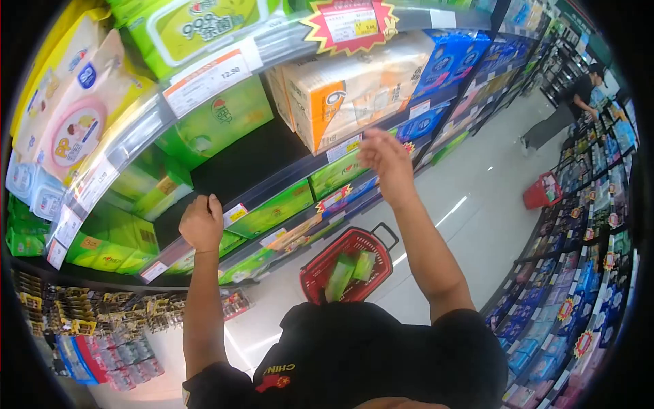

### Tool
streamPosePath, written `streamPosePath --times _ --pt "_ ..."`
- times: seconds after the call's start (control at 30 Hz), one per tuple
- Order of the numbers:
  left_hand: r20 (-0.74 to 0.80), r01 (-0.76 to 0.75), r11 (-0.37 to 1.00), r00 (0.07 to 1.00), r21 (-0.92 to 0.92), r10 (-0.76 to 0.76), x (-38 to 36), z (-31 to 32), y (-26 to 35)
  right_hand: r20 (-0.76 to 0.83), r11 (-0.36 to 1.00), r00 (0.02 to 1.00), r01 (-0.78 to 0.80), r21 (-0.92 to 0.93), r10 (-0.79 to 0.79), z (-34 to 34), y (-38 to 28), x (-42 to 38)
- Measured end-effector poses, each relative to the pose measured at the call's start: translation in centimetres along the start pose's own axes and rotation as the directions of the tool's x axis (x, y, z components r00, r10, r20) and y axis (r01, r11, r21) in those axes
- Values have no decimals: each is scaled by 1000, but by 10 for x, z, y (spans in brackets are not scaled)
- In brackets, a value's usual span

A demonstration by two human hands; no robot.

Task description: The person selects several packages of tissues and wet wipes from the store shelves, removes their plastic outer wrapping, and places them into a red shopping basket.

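Note:
My left hand (203,223) is closed at the front edge of the middle shelf (255,199). Its curled fingers hide whatever may be inside. My right hand (387,162) is raised with loosely bent fingers, open, with nothing in it. Just in front of it, a large beige and orange tissue multipack (354,92) sits on the shelf. Deeper on that shelf stands a green tissue pack (221,123), with another green pack (163,194) near my left hand. Below, on the floor by my body, a red shopping basket (315,262) holds green packs (345,273).
Blue packs (449,61) line the shelf to the right. Baby wipes (71,133) stand at upper left. Across the tiled aisle (470,204), another person (579,95) is at the opposite shelves (545,320), with a red basket (542,191) on the floor nearby.

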State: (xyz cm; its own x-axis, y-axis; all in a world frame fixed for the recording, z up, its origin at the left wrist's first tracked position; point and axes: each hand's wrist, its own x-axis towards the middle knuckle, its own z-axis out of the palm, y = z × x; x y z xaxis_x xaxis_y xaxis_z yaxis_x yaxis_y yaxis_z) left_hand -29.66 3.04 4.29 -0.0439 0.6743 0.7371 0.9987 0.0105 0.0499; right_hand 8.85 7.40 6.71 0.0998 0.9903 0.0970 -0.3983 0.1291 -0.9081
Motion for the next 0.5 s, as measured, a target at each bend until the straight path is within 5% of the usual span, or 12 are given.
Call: streamPosePath --times 0.17,0.5 --pt "-31 -17 999 999 -41 16 1 -6 -2 50 983 989 131 128 -139 36 -73 15" --pt "-79 -63 994 995 -89 56 0 -14 -8 5 966 1000 -27 258 27 53 -99 58"
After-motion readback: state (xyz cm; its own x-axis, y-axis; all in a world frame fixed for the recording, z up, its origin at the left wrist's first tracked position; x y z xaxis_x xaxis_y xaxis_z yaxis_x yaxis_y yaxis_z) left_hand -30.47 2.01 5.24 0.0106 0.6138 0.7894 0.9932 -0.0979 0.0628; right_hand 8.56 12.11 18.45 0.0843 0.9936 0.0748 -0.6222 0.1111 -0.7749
